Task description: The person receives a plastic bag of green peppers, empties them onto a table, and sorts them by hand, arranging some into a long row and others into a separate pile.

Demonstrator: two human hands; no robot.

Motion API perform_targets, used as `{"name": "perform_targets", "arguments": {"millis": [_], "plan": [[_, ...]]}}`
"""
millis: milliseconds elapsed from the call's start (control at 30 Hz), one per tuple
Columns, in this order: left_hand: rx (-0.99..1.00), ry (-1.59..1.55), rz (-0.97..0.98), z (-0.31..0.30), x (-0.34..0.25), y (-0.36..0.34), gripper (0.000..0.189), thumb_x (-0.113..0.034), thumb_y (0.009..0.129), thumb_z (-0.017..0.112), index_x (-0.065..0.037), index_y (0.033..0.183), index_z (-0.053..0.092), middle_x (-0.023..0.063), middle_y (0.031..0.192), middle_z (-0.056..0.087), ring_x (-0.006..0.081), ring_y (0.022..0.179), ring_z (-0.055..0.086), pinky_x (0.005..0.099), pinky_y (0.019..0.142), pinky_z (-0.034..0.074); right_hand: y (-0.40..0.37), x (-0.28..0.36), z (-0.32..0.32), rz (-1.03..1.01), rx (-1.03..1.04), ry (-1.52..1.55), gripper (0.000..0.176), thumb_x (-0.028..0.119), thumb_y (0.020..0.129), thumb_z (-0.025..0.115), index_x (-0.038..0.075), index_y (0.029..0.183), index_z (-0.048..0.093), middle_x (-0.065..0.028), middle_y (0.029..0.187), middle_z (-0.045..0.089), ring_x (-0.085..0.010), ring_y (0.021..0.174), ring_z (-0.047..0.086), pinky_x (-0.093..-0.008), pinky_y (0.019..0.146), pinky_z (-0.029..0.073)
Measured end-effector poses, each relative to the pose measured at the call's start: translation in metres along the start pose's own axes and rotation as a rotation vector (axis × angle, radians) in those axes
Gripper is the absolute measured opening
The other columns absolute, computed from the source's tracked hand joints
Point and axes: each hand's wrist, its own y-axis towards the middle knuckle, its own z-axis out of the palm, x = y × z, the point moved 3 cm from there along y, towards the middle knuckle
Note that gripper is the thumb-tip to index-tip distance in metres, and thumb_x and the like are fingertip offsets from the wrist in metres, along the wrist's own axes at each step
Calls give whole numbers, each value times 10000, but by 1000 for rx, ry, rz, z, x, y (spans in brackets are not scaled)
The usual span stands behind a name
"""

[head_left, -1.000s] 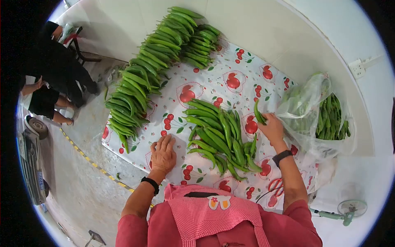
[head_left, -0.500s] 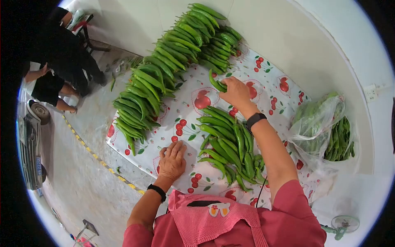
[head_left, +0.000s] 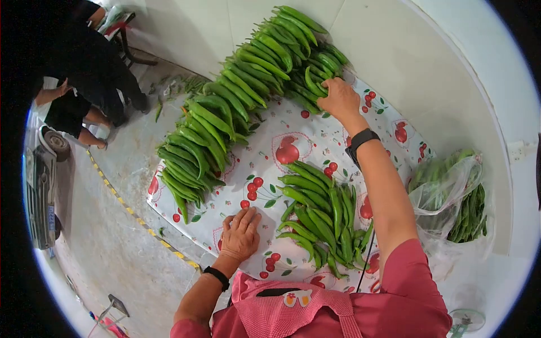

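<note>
My right hand [head_left: 340, 101] is closed on green peppers [head_left: 313, 83] at the right end of the stacked peppers. Its fingertips are partly hidden. Flat on the cherry-patterned tablecloth [head_left: 265, 143] rests my left hand [head_left: 240, 235], fingers spread and holding nothing. A long row of green peppers [head_left: 220, 110] runs diagonally across the far side of the table. Between my arms lies a smaller loose pile of green peppers [head_left: 321, 217].
A clear plastic bag [head_left: 445, 194] of green produce sits on the right. Two people [head_left: 104, 67] in dark clothes are at the upper left. Beyond the table's left edge are yellow-black floor tape [head_left: 132, 214] and a vehicle [head_left: 42, 194].
My right hand has moved up and away from me, carrying peppers from above the open cloth to the stack's right end. My left hand has stayed on the cloth. The view has shifted slightly.
</note>
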Motion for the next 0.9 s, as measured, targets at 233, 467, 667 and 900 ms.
{"name": "perform_targets", "arguments": {"millis": [233,467,667,900], "plan": [[-4,-5,12,1,1,0,456,-90,722,592,-114,1176,549,80,1301,526,272,1213,480,504,963,346,20,4,17,-64,143,-26,384,184,684,700,105,1059,674,-157,989,657,-338,997,613,-451,816,505],[-14,-5,16,-1,0,1,452,-98,706,601,-109,1157,569,80,1299,528,273,1208,479,496,962,346,13,-27,23,-238,-205,307,290,91,765,644,87,1054,658,-141,984,640,-328,949,610,-417,812,499],[-1,24,20,1,1,-1,459,-115,716,614,-115,1172,563,67,1314,521,234,1231,474,471,973,338,-8,-47,17,-69,-221,349,235,88,787,635,123,1016,672,-102,937,630,-296,893,607,-403,746,497],[0,43,28,1,1,-1,461,-118,714,607,-120,1173,565,66,1324,515,237,1245,462,473,979,334,-27,-21,14,-77,-188,293,191,162,811,651,147,998,688,-84,945,635,-291,882,623,-394,757,506]]}}
